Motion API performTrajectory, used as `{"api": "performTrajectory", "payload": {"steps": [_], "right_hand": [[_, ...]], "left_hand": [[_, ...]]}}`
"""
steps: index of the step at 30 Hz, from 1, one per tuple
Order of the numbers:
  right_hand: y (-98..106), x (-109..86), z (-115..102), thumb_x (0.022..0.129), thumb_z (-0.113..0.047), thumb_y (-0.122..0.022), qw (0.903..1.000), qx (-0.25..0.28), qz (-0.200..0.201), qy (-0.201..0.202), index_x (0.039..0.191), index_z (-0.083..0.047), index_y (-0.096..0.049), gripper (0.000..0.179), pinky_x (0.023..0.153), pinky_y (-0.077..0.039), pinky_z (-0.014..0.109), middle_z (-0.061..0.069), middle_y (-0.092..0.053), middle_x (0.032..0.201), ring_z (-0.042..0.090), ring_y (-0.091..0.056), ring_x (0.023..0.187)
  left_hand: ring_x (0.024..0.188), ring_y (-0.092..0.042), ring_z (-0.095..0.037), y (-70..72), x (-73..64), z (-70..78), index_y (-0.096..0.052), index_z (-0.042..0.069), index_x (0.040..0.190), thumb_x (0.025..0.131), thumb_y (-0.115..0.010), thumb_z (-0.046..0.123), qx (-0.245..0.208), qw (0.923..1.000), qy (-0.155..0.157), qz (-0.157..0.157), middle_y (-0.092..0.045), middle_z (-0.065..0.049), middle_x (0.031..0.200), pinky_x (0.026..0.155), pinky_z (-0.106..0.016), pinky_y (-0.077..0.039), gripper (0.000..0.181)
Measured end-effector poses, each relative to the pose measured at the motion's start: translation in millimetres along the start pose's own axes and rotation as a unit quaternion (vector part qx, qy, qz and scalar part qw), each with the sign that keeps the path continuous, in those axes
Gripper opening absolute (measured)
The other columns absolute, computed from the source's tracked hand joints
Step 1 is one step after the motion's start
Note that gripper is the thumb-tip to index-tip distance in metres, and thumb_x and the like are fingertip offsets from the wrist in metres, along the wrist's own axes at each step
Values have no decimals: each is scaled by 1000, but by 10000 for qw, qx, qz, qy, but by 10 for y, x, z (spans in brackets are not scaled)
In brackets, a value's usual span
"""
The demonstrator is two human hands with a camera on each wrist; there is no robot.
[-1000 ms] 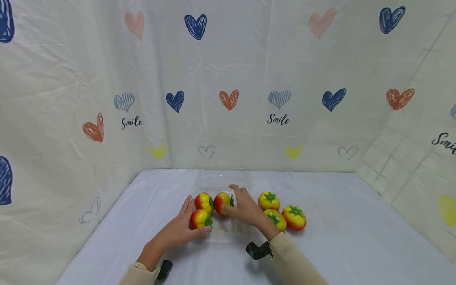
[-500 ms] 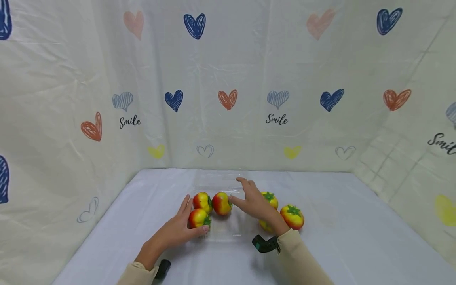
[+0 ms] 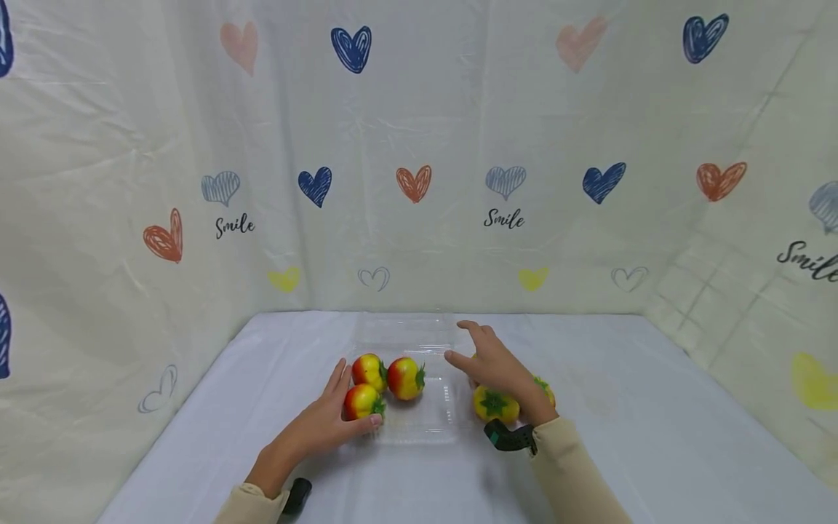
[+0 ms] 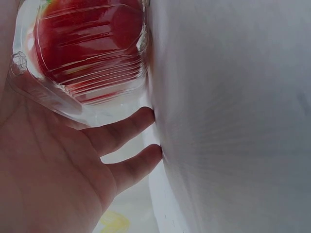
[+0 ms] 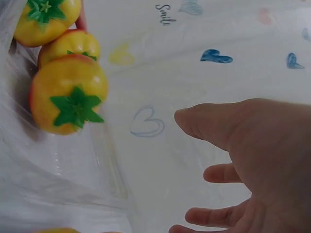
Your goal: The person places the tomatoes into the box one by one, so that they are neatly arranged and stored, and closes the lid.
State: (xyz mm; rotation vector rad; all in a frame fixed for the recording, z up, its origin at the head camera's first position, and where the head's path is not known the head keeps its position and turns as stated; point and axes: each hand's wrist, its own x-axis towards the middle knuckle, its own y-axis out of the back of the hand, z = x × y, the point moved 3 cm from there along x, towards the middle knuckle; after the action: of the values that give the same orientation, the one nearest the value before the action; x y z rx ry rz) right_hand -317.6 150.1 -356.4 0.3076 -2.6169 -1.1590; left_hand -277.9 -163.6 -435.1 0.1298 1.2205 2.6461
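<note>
A clear plastic box (image 3: 428, 418) contains three round red-and-yellow fruits with green star-shaped tops: a rear-left fruit (image 3: 369, 370), a front-left fruit (image 3: 362, 402) and a fruit nearer the middle (image 3: 406, 378). My left hand (image 3: 324, 422) rests against the box's left side, fingers extended, thumb at the near edge. In the left wrist view, two straight fingertips touch the table beside the box wall. My right hand (image 3: 500, 367) hovers with parted fingers and holds nothing. Beneath it sit more such fruits, among them a yellow fruit (image 3: 495, 405); the hand and forearm partly hide them.
Behind the box its clear lid (image 3: 399, 329) lies folded back. A white cloth covers the table (image 3: 615, 437). A pale curtain (image 3: 452, 240) printed with hearts surrounds the back and sides. Black wrist cameras, such as the right one (image 3: 509, 437), hang under the wrists.
My right hand has let go of the middle fruit in the box and moved right, over the fruits outside it. The left hand has stayed at the box.
</note>
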Motion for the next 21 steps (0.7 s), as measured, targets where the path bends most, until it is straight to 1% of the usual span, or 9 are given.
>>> {"api": "performTrajectory", "payload": {"steps": [3, 4, 5, 9, 14, 16, 21], "right_hand": [[88, -28, 36, 106, -40, -67, 9999, -130, 8, -95, 163, -1, -36, 76, 114, -43, 65, 31, -39, 156, 45, -58, 125], [121, -40, 44, 106, -39, -67, 9997, -209, 20, -118, 163, -1, -37, 75, 114, -41, 67, 31, -39, 157, 45, -53, 132], [151, -51, 54, 106, -39, -67, 9995, -268, 11, -143, 162, 0, -37, 75, 113, -42, 67, 32, -39, 157, 46, -52, 133], [267, -102, 107, 105, -40, -67, 9990, -385, -55, -218, 161, 1, -38, 75, 111, -45, 68, 33, -39, 157, 47, -52, 133], [390, -156, 184, 105, -41, -67, 9978, -573, -171, -297, 159, 5, -40, 76, 113, -41, 69, 36, -41, 156, 51, -49, 137], [424, -172, 217, 105, -40, -68, 9971, -644, -214, -353, 158, 6, -40, 75, 113, -41, 70, 37, -41, 155, 52, -47, 138], [480, -198, 303, 105, -39, -68, 9961, -761, -218, -384, 156, 7, -42, 74, 110, -43, 71, 38, -44, 153, 52, -50, 135]], "left_hand": [[149, -42, -45, 0, 1, -4, -10, 9, 173, 87, -73, 73, -8, 10000, -7, 14, 1, -9, 180, 116, -68, -38, 124], [150, -42, -45, 2, -1, -4, -10, 10, 173, 87, -73, 73, -9, 10000, -13, 15, 1, -9, 180, 116, -68, -38, 124], [150, -42, -45, 4, -2, -4, -10, 10, 173, 87, -73, 73, -14, 10000, -19, 14, 2, -9, 180, 115, -69, -38, 124], [149, -42, -46, 16, -8, 1, -10, 9, 173, 88, -72, 73, 10, 10000, -16, 10, 1, -10, 180, 114, -70, -39, 123], [149, -43, -45, 23, -4, 7, -11, 9, 173, 87, -73, 73, 34, 10000, 3, 40, -1, -10, 180, 112, -69, -42, 124], [148, -43, -44, 21, -6, 8, -11, 9, 173, 87, -73, 72, 32, 10000, 9, 46, -1, -10, 180, 112, -69, -42, 124], [148, -44, -45, 17, -11, 14, -11, 8, 173, 87, -73, 72, 51, 10000, -21, 39, -2, -11, 180, 111, -69, -43, 124]]}}
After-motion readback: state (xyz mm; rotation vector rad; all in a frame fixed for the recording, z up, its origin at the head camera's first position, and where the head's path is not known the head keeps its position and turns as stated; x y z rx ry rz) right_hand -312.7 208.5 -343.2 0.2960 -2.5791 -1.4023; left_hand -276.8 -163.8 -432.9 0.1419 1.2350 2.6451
